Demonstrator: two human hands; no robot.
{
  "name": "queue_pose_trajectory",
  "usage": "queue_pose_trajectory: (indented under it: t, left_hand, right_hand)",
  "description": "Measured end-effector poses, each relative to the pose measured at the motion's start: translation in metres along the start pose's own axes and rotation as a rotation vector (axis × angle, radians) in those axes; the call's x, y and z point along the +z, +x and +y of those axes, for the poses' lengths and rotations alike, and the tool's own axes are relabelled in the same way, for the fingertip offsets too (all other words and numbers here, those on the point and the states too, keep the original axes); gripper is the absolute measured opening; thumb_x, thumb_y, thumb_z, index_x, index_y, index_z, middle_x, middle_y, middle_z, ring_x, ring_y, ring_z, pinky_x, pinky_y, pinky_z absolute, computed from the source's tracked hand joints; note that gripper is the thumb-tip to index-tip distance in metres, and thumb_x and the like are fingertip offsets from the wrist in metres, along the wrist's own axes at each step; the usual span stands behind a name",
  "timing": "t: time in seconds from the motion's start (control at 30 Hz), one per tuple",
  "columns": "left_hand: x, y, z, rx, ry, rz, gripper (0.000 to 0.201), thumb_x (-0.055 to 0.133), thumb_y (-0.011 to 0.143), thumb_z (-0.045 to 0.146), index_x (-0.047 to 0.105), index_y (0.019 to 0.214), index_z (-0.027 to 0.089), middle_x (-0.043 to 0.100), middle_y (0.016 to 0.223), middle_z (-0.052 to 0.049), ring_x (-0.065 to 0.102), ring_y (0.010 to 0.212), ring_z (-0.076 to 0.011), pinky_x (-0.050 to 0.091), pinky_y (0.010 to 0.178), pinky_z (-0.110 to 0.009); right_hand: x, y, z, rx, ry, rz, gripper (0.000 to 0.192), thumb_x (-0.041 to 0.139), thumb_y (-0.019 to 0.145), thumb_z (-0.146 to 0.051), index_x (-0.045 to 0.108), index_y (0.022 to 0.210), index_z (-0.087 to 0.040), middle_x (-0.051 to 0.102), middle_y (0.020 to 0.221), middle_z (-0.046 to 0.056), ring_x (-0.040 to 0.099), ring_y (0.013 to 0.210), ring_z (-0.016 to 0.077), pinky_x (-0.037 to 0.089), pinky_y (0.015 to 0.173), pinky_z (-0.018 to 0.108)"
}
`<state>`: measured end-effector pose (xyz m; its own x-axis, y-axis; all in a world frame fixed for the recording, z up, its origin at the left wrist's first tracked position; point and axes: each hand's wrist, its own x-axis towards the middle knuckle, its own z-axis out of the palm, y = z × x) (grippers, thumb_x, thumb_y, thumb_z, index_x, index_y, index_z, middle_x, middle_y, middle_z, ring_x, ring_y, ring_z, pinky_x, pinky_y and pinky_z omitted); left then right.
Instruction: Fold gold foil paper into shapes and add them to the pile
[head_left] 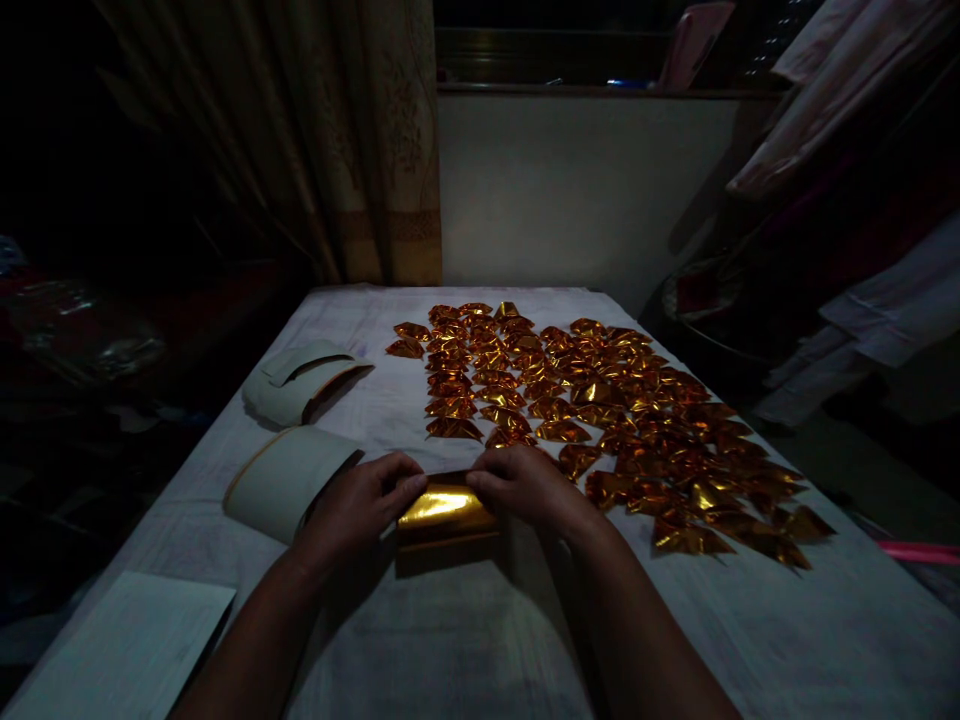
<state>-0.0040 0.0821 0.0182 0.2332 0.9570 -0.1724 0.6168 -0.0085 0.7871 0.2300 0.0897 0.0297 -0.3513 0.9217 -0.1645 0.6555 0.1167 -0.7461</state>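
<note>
Between my two hands a sheet of shiny gold foil paper (448,510) is held by its upper corners, curved over, with its lower edge near the table. My left hand (373,493) pinches the left corner between thumb and fingers. At the right corner, my right hand (523,487) pinches in the same way. Beyond and to the right lie many folded gold foil pieces (600,392) with pointed ends, set in rough rows. Left of my left hand rests a curled stack of pale paper (289,478).
Another curled pale stack (289,395) lies behind the first. A flat pale sheet (135,640) is at the near left of the cloth-covered table (420,660). A curtain (375,140) and a white wall (570,190) stand behind; clothes (892,290) hang at the right.
</note>
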Motion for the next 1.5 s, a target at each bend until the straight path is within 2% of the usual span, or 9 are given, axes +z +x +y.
queue_pose_trajectory:
  t: [0.1, 0.3, 0.47, 0.7, 0.9, 1.03, 1.27, 1.4, 1.5]
  left_hand:
    - [-0.002, 0.000, -0.003, 0.064, 0.022, -0.055, 0.036, 0.055, 0.087, 0.053, 0.072, 0.086, 0.021, 0.072, 0.079, -0.001, 0.064, 0.075, -0.0196, 0.044, 0.064, -0.025]
    - [0.001, 0.001, -0.006, 0.005, -0.067, -0.024, 0.035, 0.061, 0.082, 0.052, 0.068, 0.080, 0.018, 0.065, 0.068, 0.000, 0.058, 0.063, -0.0168, 0.040, 0.054, -0.024]
    - [0.003, 0.001, -0.005, -0.013, -0.163, 0.010, 0.031, 0.064, 0.080, 0.050, 0.065, 0.080, 0.019, 0.061, 0.067, 0.001, 0.055, 0.060, -0.0144, 0.039, 0.053, -0.022]
    - [0.005, 0.001, 0.000, -0.045, -0.327, 0.027, 0.031, 0.070, 0.071, 0.047, 0.062, 0.081, 0.018, 0.059, 0.068, 0.002, 0.056, 0.061, -0.0141, 0.041, 0.054, -0.022]
    - [0.004, 0.001, 0.002, -0.086, -0.359, 0.023, 0.041, 0.071, 0.068, 0.046, 0.062, 0.098, 0.019, 0.064, 0.073, 0.001, 0.060, 0.063, -0.0162, 0.045, 0.057, -0.026]
    - [0.003, -0.001, 0.006, -0.101, -0.387, 0.003, 0.044, 0.071, 0.068, 0.045, 0.061, 0.102, 0.019, 0.069, 0.081, -0.003, 0.065, 0.069, -0.0188, 0.049, 0.060, -0.028]
    - [0.003, -0.001, 0.004, -0.081, -0.403, -0.015, 0.043, 0.071, 0.071, 0.040, 0.061, 0.108, 0.019, 0.070, 0.080, -0.002, 0.067, 0.070, -0.0188, 0.050, 0.058, -0.027]
    - [0.005, -0.001, -0.002, -0.057, -0.400, -0.005, 0.047, 0.072, 0.072, 0.043, 0.061, 0.111, 0.019, 0.071, 0.083, -0.004, 0.068, 0.072, -0.0203, 0.051, 0.060, -0.028]
    - [0.004, -0.002, 0.002, -0.064, -0.357, -0.006, 0.047, 0.072, 0.072, 0.046, 0.062, 0.110, 0.019, 0.072, 0.085, -0.005, 0.069, 0.075, -0.0223, 0.052, 0.061, -0.030]
  right_hand:
    - [-0.002, -0.001, 0.001, -0.026, 0.052, 0.028, 0.017, 0.062, 0.088, -0.022, 0.075, 0.077, -0.019, 0.070, 0.071, 0.000, 0.059, 0.064, 0.0136, 0.039, 0.059, 0.023]
    - [-0.001, 0.000, 0.004, -0.048, 0.113, 0.060, 0.014, 0.064, 0.085, -0.020, 0.074, 0.076, -0.019, 0.071, 0.072, 0.000, 0.060, 0.067, 0.0132, 0.041, 0.060, 0.022]
    - [0.001, 0.001, 0.004, -0.018, 0.193, 0.076, 0.012, 0.066, 0.083, -0.020, 0.073, 0.073, -0.019, 0.069, 0.070, 0.000, 0.060, 0.065, 0.0131, 0.041, 0.059, 0.022]
    - [0.002, 0.002, 0.007, -0.042, 0.197, 0.059, 0.012, 0.068, 0.083, -0.025, 0.071, 0.072, -0.019, 0.066, 0.069, -0.001, 0.058, 0.065, 0.0132, 0.040, 0.059, 0.023]
    - [0.000, 0.001, 0.010, -0.078, 0.160, 0.057, 0.028, 0.056, 0.092, -0.032, 0.069, 0.072, -0.017, 0.063, 0.065, -0.001, 0.054, 0.060, 0.0120, 0.036, 0.055, 0.023]
    - [0.000, 0.002, 0.012, -0.082, 0.164, 0.061, 0.022, 0.059, 0.090, -0.030, 0.072, 0.077, -0.018, 0.068, 0.072, 0.000, 0.058, 0.066, 0.0133, 0.039, 0.059, 0.023]
    - [0.000, 0.002, 0.014, -0.080, 0.238, 0.059, 0.018, 0.063, 0.087, -0.030, 0.072, 0.076, -0.019, 0.068, 0.073, 0.001, 0.060, 0.068, 0.0141, 0.044, 0.062, 0.024]
    - [-0.001, 0.001, 0.013, -0.083, 0.295, 0.070, 0.015, 0.065, 0.084, -0.028, 0.072, 0.075, -0.019, 0.069, 0.074, 0.002, 0.061, 0.069, 0.0144, 0.044, 0.062, 0.024]
    - [-0.001, 0.002, 0.013, -0.079, 0.302, 0.085, 0.011, 0.067, 0.082, -0.026, 0.073, 0.077, -0.020, 0.071, 0.075, 0.001, 0.062, 0.070, 0.0147, 0.044, 0.063, 0.024]
